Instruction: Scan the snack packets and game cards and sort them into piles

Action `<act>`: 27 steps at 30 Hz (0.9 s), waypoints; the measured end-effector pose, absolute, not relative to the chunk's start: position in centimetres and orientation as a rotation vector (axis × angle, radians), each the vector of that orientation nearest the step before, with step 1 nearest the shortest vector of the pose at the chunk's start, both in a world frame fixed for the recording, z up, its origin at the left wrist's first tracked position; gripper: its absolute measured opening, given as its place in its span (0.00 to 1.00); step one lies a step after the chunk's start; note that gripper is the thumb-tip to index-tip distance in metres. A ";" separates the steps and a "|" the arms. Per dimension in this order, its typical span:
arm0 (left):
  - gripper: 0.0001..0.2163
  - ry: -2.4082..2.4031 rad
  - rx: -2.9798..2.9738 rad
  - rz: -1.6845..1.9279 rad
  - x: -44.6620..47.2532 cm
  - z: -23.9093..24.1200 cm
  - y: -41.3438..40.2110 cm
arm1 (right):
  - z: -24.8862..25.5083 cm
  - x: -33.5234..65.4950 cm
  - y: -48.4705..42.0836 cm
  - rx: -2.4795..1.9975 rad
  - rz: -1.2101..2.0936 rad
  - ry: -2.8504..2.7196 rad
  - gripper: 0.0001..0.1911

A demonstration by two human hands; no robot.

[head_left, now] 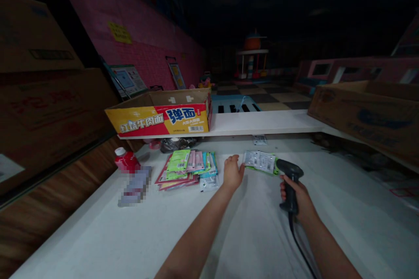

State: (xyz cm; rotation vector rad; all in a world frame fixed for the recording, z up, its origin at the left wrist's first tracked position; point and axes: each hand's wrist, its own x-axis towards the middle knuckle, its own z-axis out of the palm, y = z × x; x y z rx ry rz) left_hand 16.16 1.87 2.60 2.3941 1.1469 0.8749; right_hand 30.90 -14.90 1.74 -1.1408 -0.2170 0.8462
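My right hand is wrapped round the grip of a black handheld barcode scanner, whose head points left and away from me; its cable runs down toward the bottom edge. Just left of it lie silvery packets with a green edge showing beneath. My left hand rests by the left end of these packets, thumb apart from the slightly bent fingers, and nothing shows in it. On its other side is a loose pile of flat packets in green, pink, blue and red, with a silvery packet at its near corner.
A red bottle with a white cap and a blurred-out flat object stand at the left of the white counter. Above runs a raised shelf with a yellow-red carton and a brown carton. Large boxes are stacked far left.
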 end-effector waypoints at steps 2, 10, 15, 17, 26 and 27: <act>0.15 1.249 2.374 0.698 18.5 2.5 1.9 | 1.6 30.9 -14.7 -1.136 0.845 -0.229 0.26; 0.25 1.703 2.169 0.406 23.0 3.4 2.4 | 1.0 31.4 -14.3 -1.152 0.855 -0.248 0.25; 0.24 1.728 2.059 0.522 23.2 2.6 3.1 | 0.8 31.7 -14.1 -1.177 0.870 -0.257 0.24; 0.22 1.701 1.992 0.574 22.9 2.1 3.4 | 0.7 31.7 -14.1 -1.165 0.870 -0.259 0.24; 0.15 1.020 1.323 1.099 17.8 0.0 4.6 | 1.9 30.7 -14.6 -1.127 0.855 -0.226 0.27; 0.16 0.950 1.258 1.141 17.0 -0.2 4.6 | 2.1 30.6 -14.7 -1.127 0.856 -0.226 0.27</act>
